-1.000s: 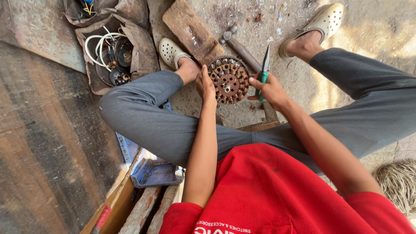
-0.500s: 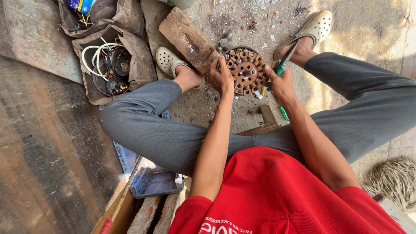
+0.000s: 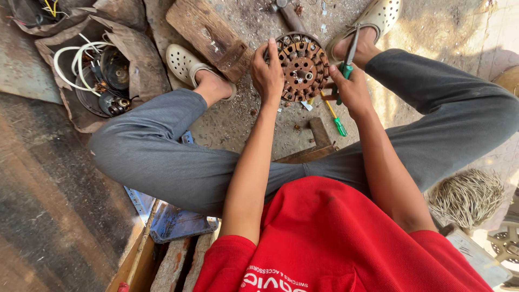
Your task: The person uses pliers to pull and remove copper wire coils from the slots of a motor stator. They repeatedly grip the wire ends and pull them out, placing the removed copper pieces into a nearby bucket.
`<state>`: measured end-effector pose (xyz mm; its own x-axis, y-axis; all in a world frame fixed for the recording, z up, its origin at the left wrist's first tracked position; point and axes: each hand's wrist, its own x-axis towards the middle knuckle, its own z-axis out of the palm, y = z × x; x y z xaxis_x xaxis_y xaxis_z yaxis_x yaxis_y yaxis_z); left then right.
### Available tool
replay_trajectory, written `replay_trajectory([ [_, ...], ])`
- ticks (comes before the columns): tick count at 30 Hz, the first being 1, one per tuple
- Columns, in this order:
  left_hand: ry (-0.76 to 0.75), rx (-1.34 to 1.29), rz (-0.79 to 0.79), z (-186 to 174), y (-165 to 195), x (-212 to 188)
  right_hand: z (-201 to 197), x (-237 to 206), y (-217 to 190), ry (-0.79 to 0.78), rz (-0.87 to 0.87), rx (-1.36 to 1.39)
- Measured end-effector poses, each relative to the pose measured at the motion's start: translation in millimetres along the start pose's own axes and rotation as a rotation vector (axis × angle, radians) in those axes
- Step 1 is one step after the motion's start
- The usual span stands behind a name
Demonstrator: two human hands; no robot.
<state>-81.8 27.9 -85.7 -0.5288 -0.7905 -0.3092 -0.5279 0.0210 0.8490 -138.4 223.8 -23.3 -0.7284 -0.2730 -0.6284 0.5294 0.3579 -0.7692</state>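
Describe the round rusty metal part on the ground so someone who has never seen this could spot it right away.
Look at the dusty ground between the seated person's two feet. The round metal part lies there, with the left hand on its edge and the right hand beside it holding a green-handled tool. It alone is a rusty disc ringed with slots.

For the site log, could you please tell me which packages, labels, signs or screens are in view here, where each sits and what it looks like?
Crumpled brown cardboard wrapping: upper left on the ground, torn open, holding white cable and dark round metal parts.
White printed lettering: bottom centre, across the chest of the red shirt.
Flat blue printed sheet: lower left, beside the grey trouser leg, creased and dusty.
No signs or screens in view.
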Motion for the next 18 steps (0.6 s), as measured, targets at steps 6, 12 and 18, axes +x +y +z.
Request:
replay_trajectory([
  [6, 0.049, 0.002, 0.053, 5, -18, -5, -33, -36, -2, -0.178, 0.214, -0.384],
  [12, 0.035, -0.048, 0.063, 14, -35, 3, -51, -70, 10, -0.385, 0.126, -0.625],
  [18, 0.051, -0.056, 0.090, 19, -39, 6, -37, -82, 2, -0.310, 0.237, -0.746],
])
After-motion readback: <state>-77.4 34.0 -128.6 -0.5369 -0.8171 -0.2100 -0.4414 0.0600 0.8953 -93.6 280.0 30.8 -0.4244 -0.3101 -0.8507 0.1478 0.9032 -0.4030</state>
